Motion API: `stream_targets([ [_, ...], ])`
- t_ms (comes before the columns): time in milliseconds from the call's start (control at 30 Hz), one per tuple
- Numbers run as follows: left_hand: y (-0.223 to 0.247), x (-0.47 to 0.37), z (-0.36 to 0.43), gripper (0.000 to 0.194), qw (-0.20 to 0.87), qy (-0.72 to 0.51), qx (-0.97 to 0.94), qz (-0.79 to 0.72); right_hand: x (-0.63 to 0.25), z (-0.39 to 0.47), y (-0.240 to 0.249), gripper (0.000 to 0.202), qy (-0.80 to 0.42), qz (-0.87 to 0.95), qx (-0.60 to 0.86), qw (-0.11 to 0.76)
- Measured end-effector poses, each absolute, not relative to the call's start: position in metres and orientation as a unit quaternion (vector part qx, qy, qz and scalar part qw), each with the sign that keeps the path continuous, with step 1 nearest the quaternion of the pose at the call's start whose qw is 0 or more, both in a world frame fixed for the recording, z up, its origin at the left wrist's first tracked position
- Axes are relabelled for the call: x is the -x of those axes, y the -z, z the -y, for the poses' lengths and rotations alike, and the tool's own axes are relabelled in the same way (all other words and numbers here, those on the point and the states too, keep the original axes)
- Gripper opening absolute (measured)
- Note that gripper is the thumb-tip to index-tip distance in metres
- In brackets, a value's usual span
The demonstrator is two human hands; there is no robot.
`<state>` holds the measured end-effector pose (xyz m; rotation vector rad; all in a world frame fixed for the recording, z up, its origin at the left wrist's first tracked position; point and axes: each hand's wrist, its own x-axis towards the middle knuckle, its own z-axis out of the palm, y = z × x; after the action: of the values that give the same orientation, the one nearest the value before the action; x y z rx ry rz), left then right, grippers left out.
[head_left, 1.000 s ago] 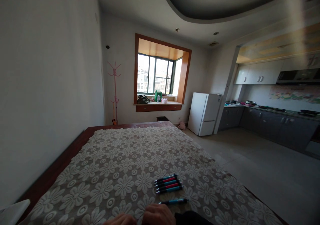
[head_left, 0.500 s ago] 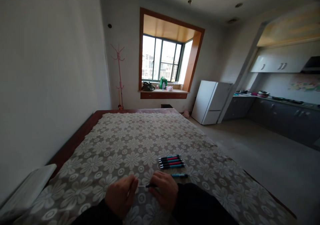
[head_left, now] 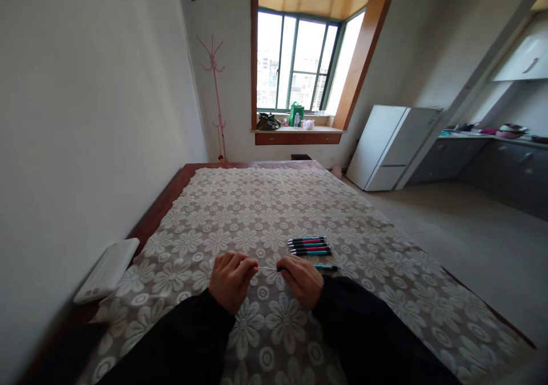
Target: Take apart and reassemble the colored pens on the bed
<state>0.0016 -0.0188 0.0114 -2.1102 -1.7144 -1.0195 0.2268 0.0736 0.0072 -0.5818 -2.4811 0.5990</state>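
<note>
My left hand point(head_left: 233, 276) is closed, thumb and fingertips pinched at one end of a thin whitish rod that looks like a pen refill point(head_left: 267, 268). A speck of red shows at those fingertips; I cannot tell what it belongs to. Facing it, my right hand point(head_left: 302, 279) is closed on a small black pen part point(head_left: 280, 269) at the rod's other end, mostly hidden by the fingers. Just beyond the right hand lies a single teal and black pen point(head_left: 326, 267). Farther off, several pens point(head_left: 310, 246) with teal or red barrels and black ends lie side by side.
A flower-patterned cloth point(head_left: 240, 197) covers the table, whose dark red edge point(head_left: 165, 205) shows at left. A white box-like object point(head_left: 109, 271) sits by the left wall. Beyond are a pink coat stand point(head_left: 217, 94), a window sill with bags and a white fridge point(head_left: 381, 145).
The view has tilted down and turned slightly, so the table and hands sit higher in it. Both hands still pinch the parts; the visible rod between them looks slightly longer.
</note>
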Motion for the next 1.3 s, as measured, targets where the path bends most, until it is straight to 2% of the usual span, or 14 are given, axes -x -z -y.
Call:
stream_targets([
  [200, -0.010, -0.002, 0.017, 0.012, 0.131, 0.363, 0.726, 0.569, -0.226, -0.075, -0.007, 0.013, -0.236, 0.915, 0.215, 0.248],
  [467, -0.016, -0.004, 0.022, 0.011, 0.097, 0.362, 0.706, 0.601, -0.226, -0.074, -0.007, 0.010, -0.260, 0.895, 0.251, 0.261],
  [633, -0.013, 0.001, 0.022, 0.012, 0.078, 0.413, 0.657, 0.626, -0.227, -0.071, -0.007, 0.008, -0.311, 0.867, 0.269, 0.282],
  [733, -0.011, 0.004, 0.022, 0.012, 0.066, 0.443, 0.637, 0.628, -0.225, -0.071, -0.007, 0.014, -0.406, 0.818, 0.274, 0.301],
  [833, -0.012, 0.002, 0.022, 0.011, 0.044, 0.428, 0.675, 0.600, -0.220, -0.069, -0.008, 0.028, -0.618, 0.677, 0.233, 0.325],
  [933, -0.013, -0.003, 0.023, 0.018, 0.043, 0.370, 0.732, 0.570, -0.212, -0.064, -0.011, 0.030, -0.780, 0.494, 0.183, 0.337],
  [1033, -0.012, -0.007, 0.023, 0.019, 0.054, 0.337, 0.757, 0.558, -0.207, -0.058, -0.016, 0.026, -0.833, 0.417, 0.165, 0.325],
  [1300, -0.016, -0.022, 0.030, 0.014, 0.019, 0.356, 0.764, 0.538, -0.205, -0.054, -0.015, 0.018, -0.884, 0.352, 0.173, 0.254],
])
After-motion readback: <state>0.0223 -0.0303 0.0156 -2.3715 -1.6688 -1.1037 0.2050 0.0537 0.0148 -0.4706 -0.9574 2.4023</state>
